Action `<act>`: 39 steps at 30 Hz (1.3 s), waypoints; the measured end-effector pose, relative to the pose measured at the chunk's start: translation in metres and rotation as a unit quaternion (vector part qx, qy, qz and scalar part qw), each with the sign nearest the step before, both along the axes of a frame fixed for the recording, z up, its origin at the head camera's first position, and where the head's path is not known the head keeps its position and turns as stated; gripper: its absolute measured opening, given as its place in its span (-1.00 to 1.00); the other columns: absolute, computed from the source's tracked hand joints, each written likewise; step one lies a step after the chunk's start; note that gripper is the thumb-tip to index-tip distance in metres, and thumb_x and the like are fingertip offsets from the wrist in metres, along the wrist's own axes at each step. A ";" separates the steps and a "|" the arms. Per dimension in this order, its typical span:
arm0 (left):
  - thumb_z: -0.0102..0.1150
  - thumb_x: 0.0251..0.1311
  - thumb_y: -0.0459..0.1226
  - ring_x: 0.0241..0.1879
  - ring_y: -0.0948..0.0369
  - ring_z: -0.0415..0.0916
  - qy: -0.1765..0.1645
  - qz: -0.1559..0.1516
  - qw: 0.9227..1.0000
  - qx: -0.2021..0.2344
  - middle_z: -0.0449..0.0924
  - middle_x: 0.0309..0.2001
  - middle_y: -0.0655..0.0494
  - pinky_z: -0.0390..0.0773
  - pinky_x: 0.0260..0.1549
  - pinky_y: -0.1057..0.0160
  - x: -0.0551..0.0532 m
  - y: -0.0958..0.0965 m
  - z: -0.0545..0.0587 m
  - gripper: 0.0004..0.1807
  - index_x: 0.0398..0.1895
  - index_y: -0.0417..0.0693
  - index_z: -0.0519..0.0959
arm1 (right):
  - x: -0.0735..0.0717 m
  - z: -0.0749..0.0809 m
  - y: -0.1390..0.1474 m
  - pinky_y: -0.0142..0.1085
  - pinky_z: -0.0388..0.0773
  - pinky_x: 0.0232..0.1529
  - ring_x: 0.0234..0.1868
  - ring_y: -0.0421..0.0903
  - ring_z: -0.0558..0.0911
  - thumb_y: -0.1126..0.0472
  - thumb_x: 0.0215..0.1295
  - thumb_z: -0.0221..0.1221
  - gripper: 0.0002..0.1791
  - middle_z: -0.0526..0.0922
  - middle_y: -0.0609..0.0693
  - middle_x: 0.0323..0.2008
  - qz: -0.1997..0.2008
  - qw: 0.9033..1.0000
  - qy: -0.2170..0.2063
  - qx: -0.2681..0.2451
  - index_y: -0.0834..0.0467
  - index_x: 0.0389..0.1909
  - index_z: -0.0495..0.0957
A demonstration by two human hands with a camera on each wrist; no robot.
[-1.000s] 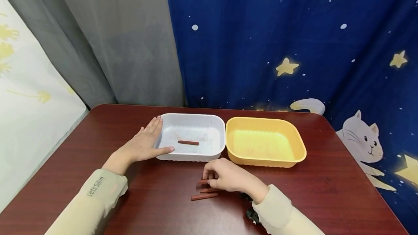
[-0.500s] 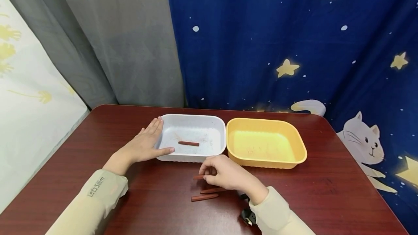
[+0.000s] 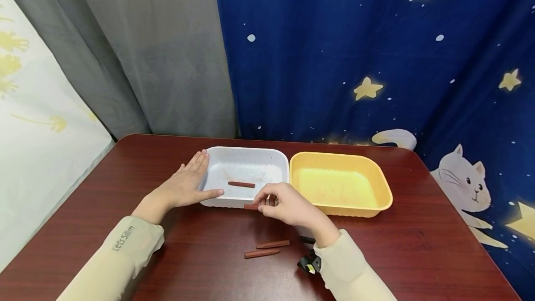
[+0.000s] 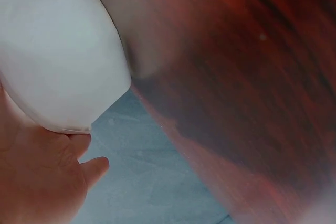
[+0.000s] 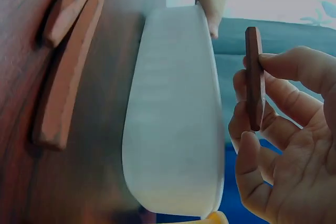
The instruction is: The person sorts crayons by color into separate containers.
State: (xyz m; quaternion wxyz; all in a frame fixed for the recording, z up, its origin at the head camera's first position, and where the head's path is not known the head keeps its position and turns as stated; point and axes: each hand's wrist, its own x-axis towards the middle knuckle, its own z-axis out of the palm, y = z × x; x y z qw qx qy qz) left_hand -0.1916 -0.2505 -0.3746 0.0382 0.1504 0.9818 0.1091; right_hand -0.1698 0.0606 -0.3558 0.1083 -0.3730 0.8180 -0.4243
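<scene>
My right hand pinches a reddish-brown, faceted crayon between thumb and fingertips. It hangs by the near wall of the white plastic basin, outside the rim in the right wrist view. Spread along the basin's left end, my left hand rests with straight fingers on the rim, thumb over the near corner. Inside the basin lies one similar crayon. Two more lie on the table below the right hand, an upper crayon and a lower crayon.
A yellow plastic basin stands against the white one's right side. Both are on a dark red wooden table, backed by a grey curtain and a blue starry curtain. A black device shows under the right wrist.
My right hand has lifted the crayon off the table and carried it up and slightly left to the white basin's near rim. The left hand stays in place.
</scene>
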 end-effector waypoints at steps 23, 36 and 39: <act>-0.03 0.08 0.51 0.60 -0.12 -0.31 0.006 0.002 1.000 0.008 -0.36 0.62 -0.16 -0.02 0.46 -0.30 0.001 -0.001 -0.005 0.34 0.57 -0.31 -0.19 | -0.048 -0.011 -0.021 -0.41 0.44 -0.29 -0.34 -0.17 0.48 0.31 0.29 0.24 -0.87 0.67 -0.01 -0.36 -0.039 0.999 0.005 0.021 0.16 -0.21 0.74; -0.02 0.08 0.50 0.60 -0.11 -0.31 0.003 0.004 1.000 0.004 -0.36 0.62 -0.15 -0.01 0.46 -0.29 -0.001 0.001 -0.004 0.33 0.57 -0.31 -0.19 | -0.082 -0.016 -0.048 -0.43 0.45 -0.36 -0.32 -0.05 0.56 0.32 0.30 0.22 -0.85 0.74 0.04 -0.26 -0.037 0.998 -0.005 0.043 0.17 -0.21 0.74; -0.03 0.08 0.51 0.61 -0.09 -0.33 -0.001 0.008 1.000 0.007 -0.37 0.62 -0.14 -0.02 0.46 -0.30 -0.001 0.001 -0.003 0.34 0.58 -0.29 -0.20 | -0.087 -0.019 -0.054 -0.44 0.45 -0.37 -0.32 -0.09 0.56 0.34 0.29 0.21 -0.85 0.74 0.06 -0.23 -0.038 0.998 -0.008 0.041 0.18 -0.22 0.74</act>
